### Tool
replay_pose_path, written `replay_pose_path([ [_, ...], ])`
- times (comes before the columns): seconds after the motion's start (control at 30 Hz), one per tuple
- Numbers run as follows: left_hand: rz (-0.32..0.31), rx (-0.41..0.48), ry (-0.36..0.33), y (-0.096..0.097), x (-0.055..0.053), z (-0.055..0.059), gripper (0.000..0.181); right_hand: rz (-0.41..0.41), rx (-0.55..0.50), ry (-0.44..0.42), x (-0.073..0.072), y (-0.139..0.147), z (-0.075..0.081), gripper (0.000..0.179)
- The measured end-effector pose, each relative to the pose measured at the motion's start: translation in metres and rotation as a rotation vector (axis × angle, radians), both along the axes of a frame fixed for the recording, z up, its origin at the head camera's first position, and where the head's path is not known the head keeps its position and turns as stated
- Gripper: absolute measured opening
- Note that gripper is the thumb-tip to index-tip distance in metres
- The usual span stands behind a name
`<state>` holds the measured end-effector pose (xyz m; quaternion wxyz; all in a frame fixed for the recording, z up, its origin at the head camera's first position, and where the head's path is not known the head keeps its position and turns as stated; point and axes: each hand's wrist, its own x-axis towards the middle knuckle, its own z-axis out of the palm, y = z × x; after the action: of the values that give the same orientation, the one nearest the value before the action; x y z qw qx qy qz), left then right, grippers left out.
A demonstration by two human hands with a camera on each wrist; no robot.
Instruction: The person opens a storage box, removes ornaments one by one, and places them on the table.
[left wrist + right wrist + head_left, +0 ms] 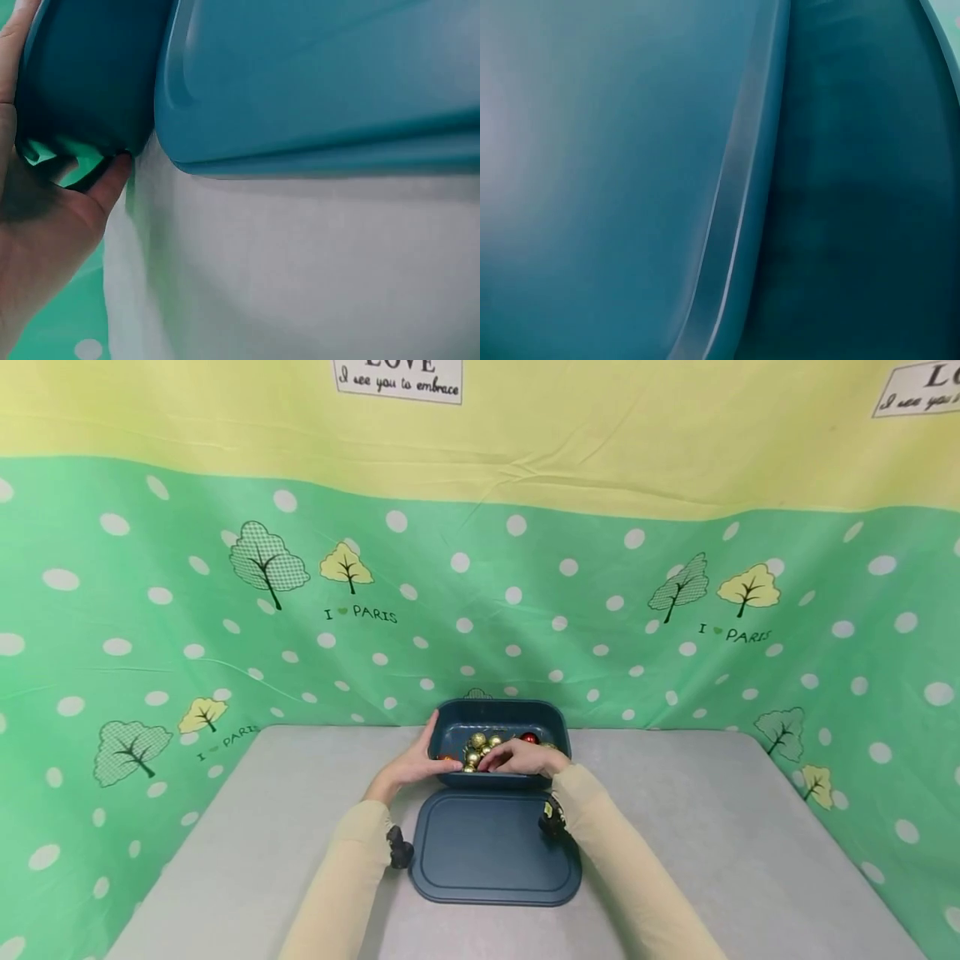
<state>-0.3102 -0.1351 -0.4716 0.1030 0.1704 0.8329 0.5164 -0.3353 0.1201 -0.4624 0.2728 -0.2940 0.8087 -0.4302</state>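
A dark blue rectangular box [501,703] stands at the back of the table, holding several shiny gold baubles [477,740], a red bauble [530,738] and something orange near its left end. My left hand [412,766] grips the box's left end, thumb by the front rim; in the left wrist view, the fingers and thumb lie around the box wall [90,75]. My right hand [519,757] reaches over the front rim, with bent fingers down among the gold baubles. Its fingertips are partly hidden, so whether they hold one is unclear. The right wrist view shows no hand.
A matching blue lid [495,852] lies flat on the grey table [675,843], in front of the box and beneath the forearms. Behind the table hangs a green and yellow printed cloth [510,585], close to the box's far side.
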Motion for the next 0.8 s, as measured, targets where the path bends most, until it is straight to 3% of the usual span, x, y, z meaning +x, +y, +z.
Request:
replay_pose_path([
  [0.27, 0.024, -0.001, -0.002, -0.005, -0.005, -0.004, 0.111, -0.052, -0.074, 0.035, 0.000, -0.005, 0.003, 0.021],
  [0.4, 0.033, 0.004, -0.018, -0.006, -0.008, -0.005, 0.112, -0.072, -0.062, 0.047, 0.001, -0.005, 0.004, 0.020],
  [0.73, 0.000, -0.002, -0.016, -0.004, -0.005, -0.004, 0.109, 0.096, -0.033, -0.100, -0.002, -0.004, 0.006, 0.035],
  [0.8, -0.012, 0.015, -0.025, -0.002, 0.001, 0.006, 0.108, 0.096, -0.058, -0.129, -0.002, -0.003, 0.005, 0.036],
])
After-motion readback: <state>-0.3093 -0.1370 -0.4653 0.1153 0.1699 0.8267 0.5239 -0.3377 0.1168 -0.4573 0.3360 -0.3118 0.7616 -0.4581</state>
